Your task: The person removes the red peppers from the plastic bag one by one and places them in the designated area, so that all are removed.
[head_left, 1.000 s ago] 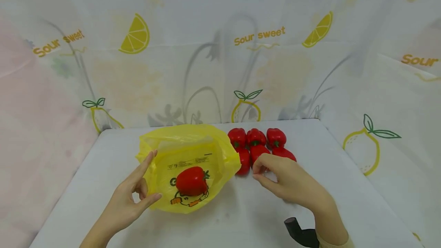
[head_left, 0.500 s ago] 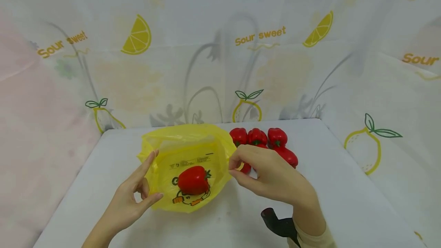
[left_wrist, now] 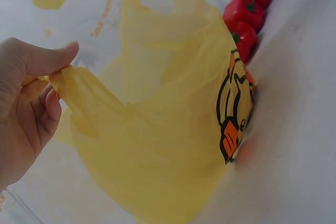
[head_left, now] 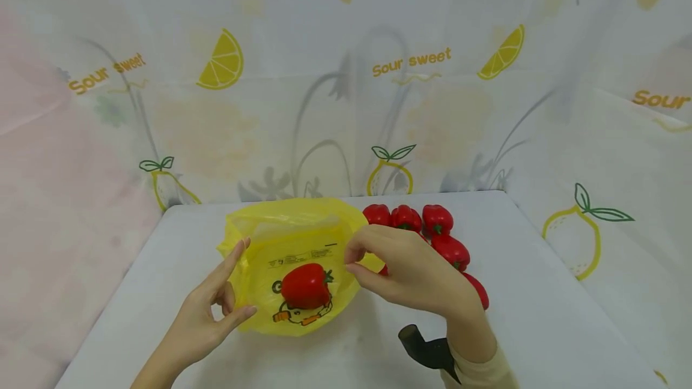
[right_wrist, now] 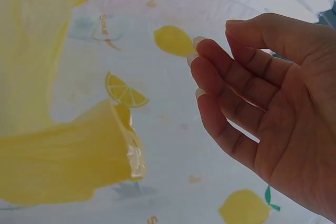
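A yellow plastic bag (head_left: 292,239) stands with its mouth spread, a cartoon print on it. One red bell pepper (head_left: 305,286) lies inside. My left hand (head_left: 208,311) grips the bag's left side; in the left wrist view its fingers are curled round a gathered yellow handle (left_wrist: 79,85). My right hand (head_left: 413,269) is over the bag's right rim in the head view. In the right wrist view its fingers (right_wrist: 220,108) are loosely bent and hold nothing, with the bag's other handle (right_wrist: 79,156) apart from them.
Several more red bell peppers (head_left: 437,219) sit in rows right of the bag, partly hidden by the right hand. They stand on a white table (head_left: 540,317), with a lemon-printed cloth (head_left: 324,107) behind it. A black strap-like piece (head_left: 427,350) shows at the right wrist.
My right hand has moved left from the peppers to the bag's right rim, uncovering a pepper at the near right. The left hand keeps its hold on the bag.
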`<control>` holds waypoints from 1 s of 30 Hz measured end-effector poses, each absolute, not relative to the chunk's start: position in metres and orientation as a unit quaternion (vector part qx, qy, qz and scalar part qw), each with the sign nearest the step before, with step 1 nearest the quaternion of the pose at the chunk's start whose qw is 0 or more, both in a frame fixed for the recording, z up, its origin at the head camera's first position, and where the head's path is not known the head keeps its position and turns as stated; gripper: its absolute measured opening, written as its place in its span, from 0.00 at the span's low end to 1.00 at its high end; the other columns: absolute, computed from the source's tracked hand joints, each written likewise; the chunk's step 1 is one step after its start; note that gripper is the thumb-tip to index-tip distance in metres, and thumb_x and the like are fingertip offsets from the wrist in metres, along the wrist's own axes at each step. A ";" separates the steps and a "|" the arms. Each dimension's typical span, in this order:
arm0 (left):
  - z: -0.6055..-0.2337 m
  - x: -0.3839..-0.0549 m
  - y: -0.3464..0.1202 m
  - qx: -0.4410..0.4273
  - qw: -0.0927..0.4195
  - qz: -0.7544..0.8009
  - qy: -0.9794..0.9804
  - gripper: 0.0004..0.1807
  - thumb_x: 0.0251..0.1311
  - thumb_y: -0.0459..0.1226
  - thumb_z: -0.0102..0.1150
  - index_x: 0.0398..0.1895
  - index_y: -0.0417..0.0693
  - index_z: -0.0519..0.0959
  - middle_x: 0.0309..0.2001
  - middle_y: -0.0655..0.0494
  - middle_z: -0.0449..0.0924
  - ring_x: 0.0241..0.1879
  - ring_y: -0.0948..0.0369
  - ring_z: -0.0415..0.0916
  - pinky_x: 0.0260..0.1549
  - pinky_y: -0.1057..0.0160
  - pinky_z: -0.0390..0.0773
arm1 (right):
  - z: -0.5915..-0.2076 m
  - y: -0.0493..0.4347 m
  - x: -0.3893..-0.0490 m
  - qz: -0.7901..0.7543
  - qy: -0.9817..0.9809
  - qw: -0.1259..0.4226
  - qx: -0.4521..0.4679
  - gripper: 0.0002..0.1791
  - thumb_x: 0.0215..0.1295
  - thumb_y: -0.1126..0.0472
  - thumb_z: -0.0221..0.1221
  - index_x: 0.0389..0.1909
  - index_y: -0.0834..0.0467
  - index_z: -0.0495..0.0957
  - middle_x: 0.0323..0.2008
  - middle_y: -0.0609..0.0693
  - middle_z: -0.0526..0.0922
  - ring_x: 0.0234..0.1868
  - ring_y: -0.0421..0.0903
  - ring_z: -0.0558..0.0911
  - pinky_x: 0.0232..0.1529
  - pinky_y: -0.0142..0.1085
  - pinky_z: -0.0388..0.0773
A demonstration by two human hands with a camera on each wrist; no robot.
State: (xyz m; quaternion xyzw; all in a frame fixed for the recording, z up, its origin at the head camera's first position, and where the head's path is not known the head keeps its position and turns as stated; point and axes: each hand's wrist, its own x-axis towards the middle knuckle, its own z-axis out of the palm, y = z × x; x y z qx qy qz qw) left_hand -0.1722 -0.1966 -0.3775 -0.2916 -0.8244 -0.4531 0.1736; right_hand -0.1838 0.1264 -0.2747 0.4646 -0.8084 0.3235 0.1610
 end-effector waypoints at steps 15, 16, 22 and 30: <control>-0.378 -0.168 -0.200 -0.289 0.168 -0.446 -0.830 0.57 0.39 0.20 0.72 0.75 0.42 0.52 0.73 0.54 0.56 0.19 0.70 0.61 0.19 0.71 0.68 | -0.277 0.087 -0.207 0.293 -0.815 0.129 0.483 0.06 0.61 0.63 0.63 0.31 0.53 0.75 0.30 0.39 0.76 0.35 0.34 0.75 0.39 0.22 0.72; -0.377 -0.168 -0.200 -0.288 0.167 -0.446 -0.831 0.57 0.39 0.20 0.72 0.75 0.43 0.52 0.73 0.54 0.56 0.19 0.70 0.61 0.20 0.71 0.68 | -0.278 0.084 -0.208 0.290 -0.814 0.131 0.486 0.05 0.61 0.63 0.63 0.31 0.53 0.75 0.30 0.40 0.76 0.35 0.34 0.75 0.39 0.22 0.72; -0.377 -0.167 -0.199 -0.292 0.181 -0.447 -0.826 0.57 0.37 0.18 0.72 0.74 0.39 0.54 0.73 0.60 0.57 0.18 0.70 0.61 0.19 0.70 0.67 | -0.283 0.062 -0.215 0.260 -0.813 0.143 0.502 0.05 0.61 0.62 0.62 0.31 0.52 0.75 0.29 0.39 0.77 0.35 0.35 0.75 0.41 0.21 0.71; -0.378 -0.166 -0.199 -0.294 0.176 -0.446 -0.827 0.56 0.38 0.19 0.71 0.74 0.39 0.54 0.59 0.67 0.70 0.17 0.70 0.62 0.19 0.72 0.68 | -0.290 0.040 -0.228 0.225 -0.817 0.186 0.497 0.05 0.62 0.61 0.63 0.31 0.53 0.74 0.27 0.41 0.76 0.30 0.35 0.73 0.34 0.20 0.69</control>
